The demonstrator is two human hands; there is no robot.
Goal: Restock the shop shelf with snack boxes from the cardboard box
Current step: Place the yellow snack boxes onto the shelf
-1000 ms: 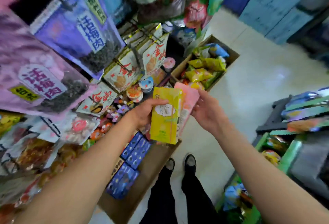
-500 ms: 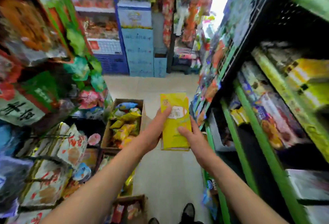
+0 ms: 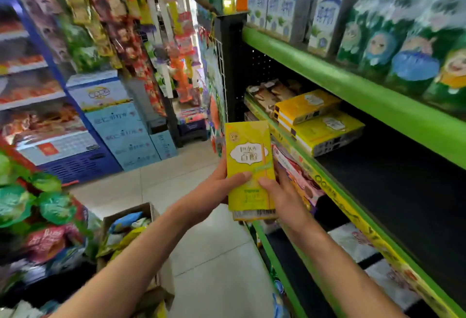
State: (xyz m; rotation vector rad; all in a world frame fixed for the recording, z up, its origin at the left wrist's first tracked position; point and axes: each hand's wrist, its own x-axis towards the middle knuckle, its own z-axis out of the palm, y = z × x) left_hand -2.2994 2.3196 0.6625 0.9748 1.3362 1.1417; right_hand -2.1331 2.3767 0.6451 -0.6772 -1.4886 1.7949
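Both my hands hold a stack of snack boxes upright in front of the green shelf point(image 3: 335, 75); the yellow snack box point(image 3: 248, 158) faces me. My left hand point(image 3: 216, 189) grips its left edge with the thumb across the front. My right hand point(image 3: 282, 194) grips the right edge, thumb on the front too. A pink box behind the yellow one shows at the right edge. On the middle shelf level lie matching yellow boxes point(image 3: 320, 120), stacked flat. The cardboard box point(image 3: 131, 232) of snack bags stands on the floor at lower left.
Milk cartons point(image 3: 290, 2) and green cartoon packs point(image 3: 403, 50) fill the top shelf. The middle shelf board point(image 3: 393, 181) right of the yellow boxes is dark and bare. Hanging snack bags point(image 3: 106, 22) and blue crates point(image 3: 121, 125) line the aisle's left side.
My view swung up from the floor box toward the right-hand shelf. Both hands raised the boxes to the middle shelf's height, near its front edge.
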